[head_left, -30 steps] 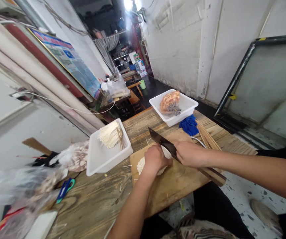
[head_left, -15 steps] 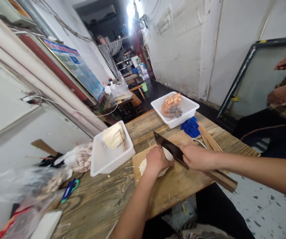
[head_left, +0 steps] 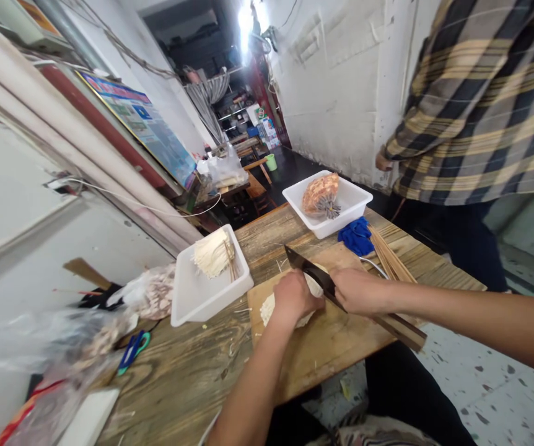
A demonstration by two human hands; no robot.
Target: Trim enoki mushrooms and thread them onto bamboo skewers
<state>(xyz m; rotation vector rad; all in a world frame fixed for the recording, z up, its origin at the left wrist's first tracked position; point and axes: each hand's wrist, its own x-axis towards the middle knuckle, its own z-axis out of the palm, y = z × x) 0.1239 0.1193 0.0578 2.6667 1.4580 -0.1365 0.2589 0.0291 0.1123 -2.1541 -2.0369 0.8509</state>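
Note:
My left hand (head_left: 297,294) is closed over a pale clump of enoki mushrooms (head_left: 267,310), pressing it on the wooden cutting board (head_left: 332,347). Its fingers partly hide the clump. In my right hand (head_left: 357,291) is a large knife with a dark, wide blade (head_left: 311,269). The blade stands at the clump's right side, close to my left fingertips; how deep it sits in the clump is hidden. A long brown end of the knife sticks out below my right wrist.
Skewered enoki lies in a white tray (head_left: 211,303) at left. Behind the board, another white tray (head_left: 355,199) holds a bagged reddish bundle. Blue cloth (head_left: 356,236), bamboo skewers (head_left: 390,254) and scissors (head_left: 133,353) lie on the table. A person in a plaid shirt (head_left: 481,111) stands at right.
The knife and my right hand have shifted slightly left and away from me. My left hand stays on the clump. At right, the person in plaid has risen and moved toward the wall.

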